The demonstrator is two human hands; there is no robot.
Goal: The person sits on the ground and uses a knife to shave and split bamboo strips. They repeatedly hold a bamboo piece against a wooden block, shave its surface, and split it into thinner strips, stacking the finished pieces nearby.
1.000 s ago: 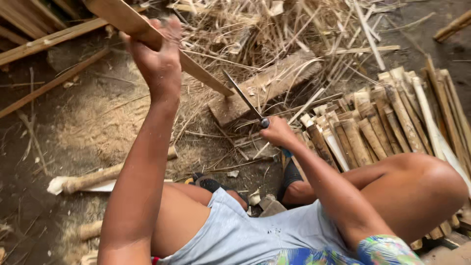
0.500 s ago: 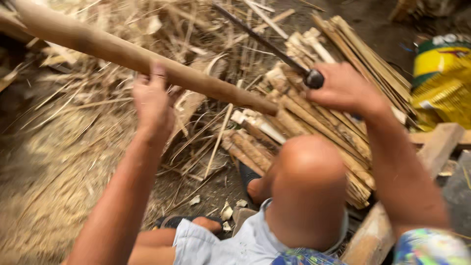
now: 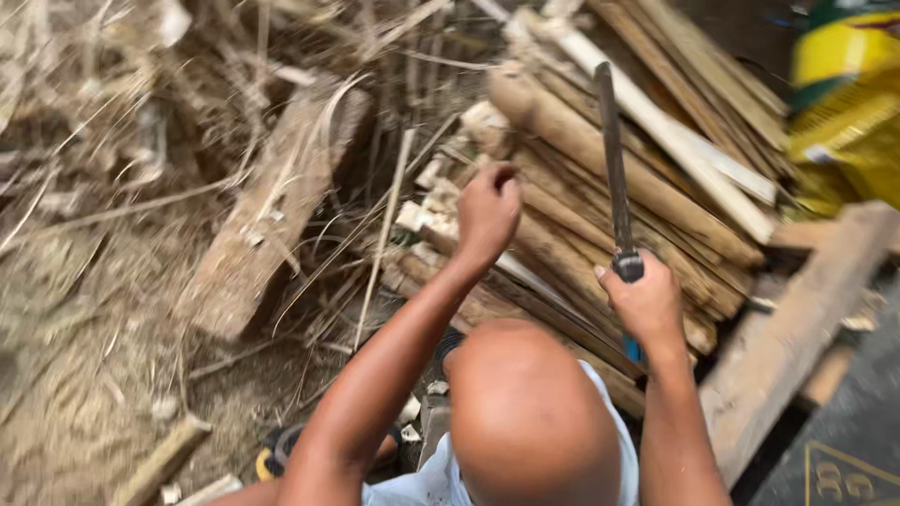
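Note:
My left hand (image 3: 487, 211) is curled into a fist over the near ends of a pile of split wooden sticks (image 3: 600, 215). The blur hides whether it grips one. My right hand (image 3: 649, 305) holds a long knife (image 3: 611, 150) by its blue handle. The dark blade points away from me, up over the pile. A thick round brown pole (image 3: 600, 155) lies across the top of the pile, just left of the blade. My bent knee (image 3: 530, 412) is between my two forearms.
A worn wooden block (image 3: 267, 225) lies on the ground at left, amid dry strips and shavings (image 3: 84, 281). A rough plank (image 3: 797, 337) runs along the right of the pile. A yellow sack (image 3: 844, 94) sits at the top right. A sandal (image 3: 272, 459) shows at the bottom.
My left hand held a long pole raised in front of me; it has since dropped to the stick pile. The view swung right, and my right hand with the knife came lower and nearer.

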